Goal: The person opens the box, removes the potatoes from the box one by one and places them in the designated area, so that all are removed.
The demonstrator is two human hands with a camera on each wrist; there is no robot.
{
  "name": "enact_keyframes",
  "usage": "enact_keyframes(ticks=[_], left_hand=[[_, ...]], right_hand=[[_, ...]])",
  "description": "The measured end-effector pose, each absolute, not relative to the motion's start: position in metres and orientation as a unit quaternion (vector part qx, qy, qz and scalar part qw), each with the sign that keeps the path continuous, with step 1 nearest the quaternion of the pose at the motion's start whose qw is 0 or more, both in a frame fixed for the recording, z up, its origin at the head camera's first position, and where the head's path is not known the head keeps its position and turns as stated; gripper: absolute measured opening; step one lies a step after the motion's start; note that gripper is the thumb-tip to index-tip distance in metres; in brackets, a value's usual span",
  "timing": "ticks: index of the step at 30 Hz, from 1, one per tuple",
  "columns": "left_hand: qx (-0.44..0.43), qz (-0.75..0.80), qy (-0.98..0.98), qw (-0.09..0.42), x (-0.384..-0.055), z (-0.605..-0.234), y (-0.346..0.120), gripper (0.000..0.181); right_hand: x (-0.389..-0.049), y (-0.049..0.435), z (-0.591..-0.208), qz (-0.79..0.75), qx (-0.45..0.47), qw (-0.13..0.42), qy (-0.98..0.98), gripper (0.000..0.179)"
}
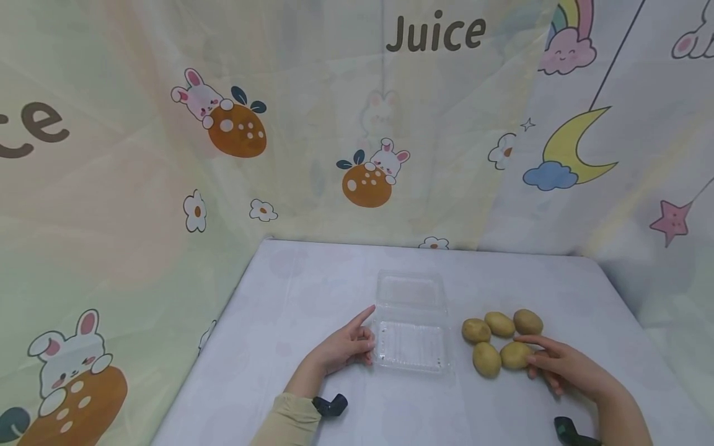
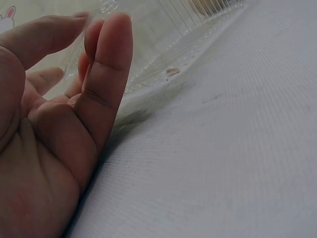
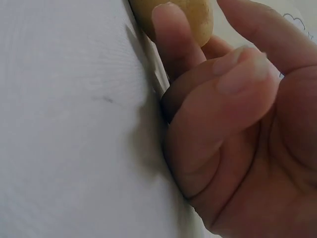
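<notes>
A clear plastic box (image 1: 414, 347) lies with its lid (image 1: 410, 290) folded back behind it. My left hand (image 1: 347, 345) holds its left edge, one finger stretched along the lid side and the others bent at the rim. In the left wrist view, bent fingers (image 2: 111, 59) stand right at the clear wall. To the right of the box, my right hand (image 1: 566, 365) grips the front right potato (image 1: 515, 355), with one finger over its top and another at its right end. In the right wrist view that potato (image 3: 203, 20) shows behind a fingertip.
Several more potatoes sit close together, among them one at front left (image 1: 486, 360) and one at back right (image 1: 527, 322). A white cloth covers the table (image 1: 312, 279). Behind it hangs a printed curtain (image 1: 312, 93) with rabbits and fruit.
</notes>
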State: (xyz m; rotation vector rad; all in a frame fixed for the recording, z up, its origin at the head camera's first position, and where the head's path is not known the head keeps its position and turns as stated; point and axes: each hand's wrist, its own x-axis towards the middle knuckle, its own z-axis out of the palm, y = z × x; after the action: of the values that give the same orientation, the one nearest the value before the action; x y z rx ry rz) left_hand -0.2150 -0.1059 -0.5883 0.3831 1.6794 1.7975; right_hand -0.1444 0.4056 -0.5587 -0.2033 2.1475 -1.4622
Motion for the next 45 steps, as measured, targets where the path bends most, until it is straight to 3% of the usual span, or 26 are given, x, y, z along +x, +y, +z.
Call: enact_keyframes(ticks=[39,45], left_hand=[[0.137,0.687,0.638,0.32,-0.214,-0.584,-0.108,0.084],[0.134,0.687,0.641,0.315,-0.215,-0.587,-0.107,0.081]], right_hand=[[-0.144,0.41,-0.559,-0.587,-0.068,0.288,0.754,0.047],[-0.144,0.409,-0.547,-0.539,-0.074,0.232,0.806,0.046]])
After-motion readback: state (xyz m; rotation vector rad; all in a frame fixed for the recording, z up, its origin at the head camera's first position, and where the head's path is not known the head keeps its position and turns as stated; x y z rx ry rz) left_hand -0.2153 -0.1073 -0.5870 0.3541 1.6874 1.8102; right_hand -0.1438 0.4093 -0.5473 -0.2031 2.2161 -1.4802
